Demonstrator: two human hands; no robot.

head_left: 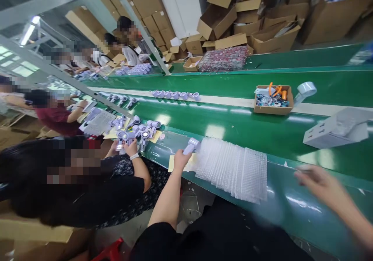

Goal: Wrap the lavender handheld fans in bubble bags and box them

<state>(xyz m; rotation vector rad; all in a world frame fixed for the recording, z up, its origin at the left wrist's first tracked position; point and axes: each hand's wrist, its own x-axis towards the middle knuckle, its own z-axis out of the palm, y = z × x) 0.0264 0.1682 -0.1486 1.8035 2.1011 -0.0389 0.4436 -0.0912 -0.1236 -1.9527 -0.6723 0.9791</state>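
Our L hand (182, 160) has fingers closed round a purple device (191, 146), next to bubble bags (233, 167) on bench (279, 206). R hand (316, 181) blurred above bench; can't tell if fingers pinch anything.

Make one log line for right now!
left hand: holding purple gadget | right hand: blurred, over green bench | bubble-wrap sleeves: between hands

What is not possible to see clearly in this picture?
In the head view:
Right hand: motion blur hides whether the fingers hold anything.
Lilac device: the left hand covers its lower end.
White sheet on the left: print too small to read.
Blue thing at the right edge: cut off by the frame.
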